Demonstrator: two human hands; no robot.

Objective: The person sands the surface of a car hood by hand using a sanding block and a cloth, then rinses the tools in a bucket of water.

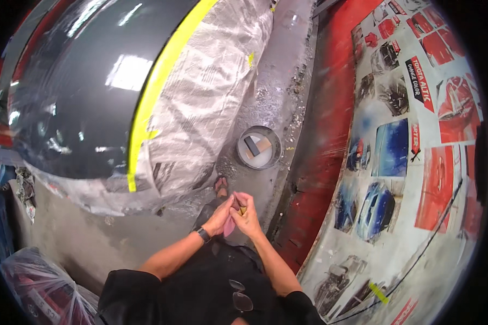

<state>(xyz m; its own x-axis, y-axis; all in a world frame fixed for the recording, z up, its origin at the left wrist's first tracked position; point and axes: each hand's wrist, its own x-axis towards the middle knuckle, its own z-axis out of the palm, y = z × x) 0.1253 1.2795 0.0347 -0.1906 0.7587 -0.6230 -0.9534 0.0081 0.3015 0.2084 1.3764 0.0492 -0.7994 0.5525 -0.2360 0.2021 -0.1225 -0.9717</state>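
Observation:
My two hands meet in front of my body, fingers closed around a small piece of thin pink sheet (230,226). A yellowish bit of it, or of something else, shows between the fingers. My left hand (219,218), with a dark watch on the wrist, grips the sheet from one side. Opposite it, my right hand (248,217) pinches the same piece. Most of the sheet is hidden by the fingers. Beyond my hands a round bucket (279,154) of cloudy liquid stands on the wet floor. A black block (251,146) and a tan piece (263,145) show inside it.
At the left is a glossy dark car panel (92,103), edged with yellow masking tape (146,108) and pale masking sheeting (195,92). A red ledge (331,135) and a picture-covered wall (387,189) run along the right. A plastic-wrapped bundle (43,292) sits at lower left.

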